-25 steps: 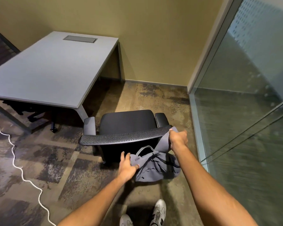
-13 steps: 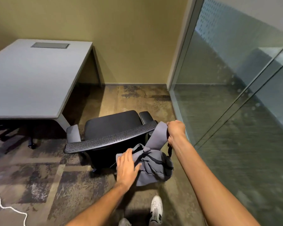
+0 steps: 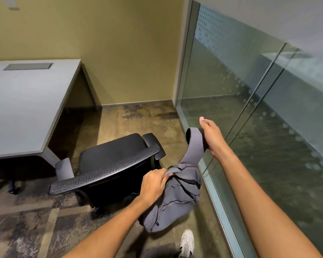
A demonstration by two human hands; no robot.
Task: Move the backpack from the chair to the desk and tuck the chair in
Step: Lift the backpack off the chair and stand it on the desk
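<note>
The grey backpack [image 3: 173,200] hangs in the air behind and to the right of the black office chair [image 3: 112,164], clear of its backrest. My left hand [image 3: 153,183] grips the top of the bag. My right hand [image 3: 211,135] is raised higher and holds a grey shoulder strap [image 3: 194,144] pulled up taut. The chair stands on the carpet, its seat bare, pulled out from the grey desk [image 3: 24,105] at the left.
A glass partition [image 3: 250,127] runs close along the right side. The olive wall is behind the chair. A cable hatch [image 3: 28,66] is set in the desk top. My white shoe [image 3: 186,241] is on the floor below the bag.
The backpack came off the chair's backrest and moved right. My right hand lifted the strap higher; my left hand closed on the bag's top. The view swung right.
</note>
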